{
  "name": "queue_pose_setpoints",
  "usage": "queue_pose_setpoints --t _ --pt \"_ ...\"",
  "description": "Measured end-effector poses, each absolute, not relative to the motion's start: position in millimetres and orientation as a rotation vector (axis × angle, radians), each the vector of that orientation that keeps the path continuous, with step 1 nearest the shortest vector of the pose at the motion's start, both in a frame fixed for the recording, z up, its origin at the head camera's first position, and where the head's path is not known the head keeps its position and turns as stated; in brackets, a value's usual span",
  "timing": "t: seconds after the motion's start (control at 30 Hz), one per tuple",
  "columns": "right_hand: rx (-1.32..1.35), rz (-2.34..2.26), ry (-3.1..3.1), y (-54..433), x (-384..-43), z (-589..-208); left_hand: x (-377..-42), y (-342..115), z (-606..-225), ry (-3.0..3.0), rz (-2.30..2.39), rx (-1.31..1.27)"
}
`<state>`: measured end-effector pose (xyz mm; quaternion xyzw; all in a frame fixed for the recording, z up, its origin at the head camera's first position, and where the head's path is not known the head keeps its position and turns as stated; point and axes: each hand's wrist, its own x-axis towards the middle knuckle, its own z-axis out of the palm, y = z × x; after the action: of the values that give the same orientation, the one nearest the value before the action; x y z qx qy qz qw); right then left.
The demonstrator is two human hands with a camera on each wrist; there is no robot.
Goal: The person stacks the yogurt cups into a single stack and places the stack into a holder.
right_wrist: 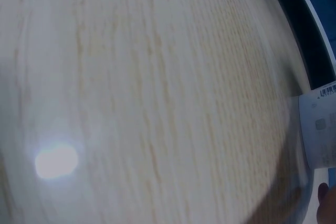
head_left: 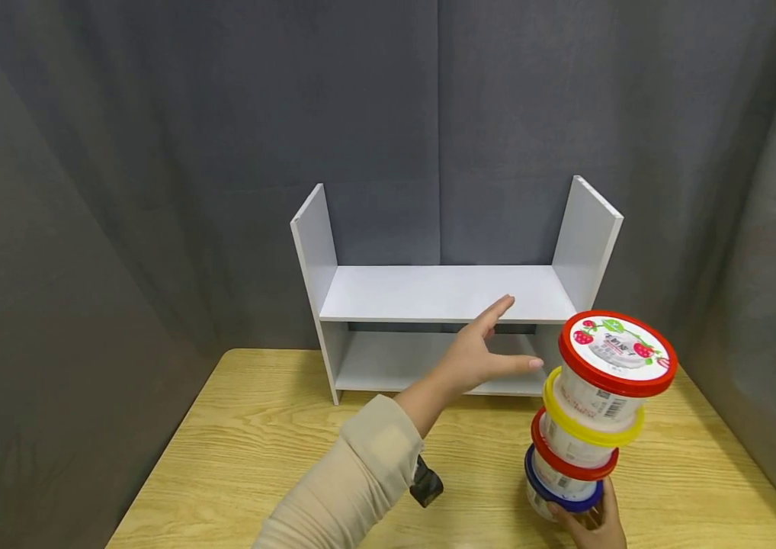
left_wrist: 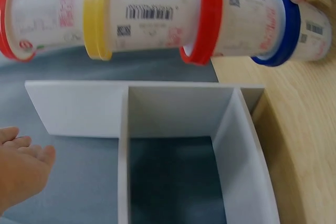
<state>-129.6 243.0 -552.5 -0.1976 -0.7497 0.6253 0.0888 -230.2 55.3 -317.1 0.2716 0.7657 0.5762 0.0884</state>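
Holding the tub stack near the white shelf, the right hand grips its bottom; the left hand is empty, thumb stuck out. Only the head view shows the strawberry lid.

Gray curtains around a wood-grain table suggest a screened-off booth.
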Motion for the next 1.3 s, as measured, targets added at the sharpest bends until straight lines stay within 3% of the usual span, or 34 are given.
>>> queue_pose_setpoints --t 1.3 --pt "-0.602 1.837 -2.234 260.6 -142.8 -586.8 -271.6 -42.2 -378.1 2.471 2.001 0.271"
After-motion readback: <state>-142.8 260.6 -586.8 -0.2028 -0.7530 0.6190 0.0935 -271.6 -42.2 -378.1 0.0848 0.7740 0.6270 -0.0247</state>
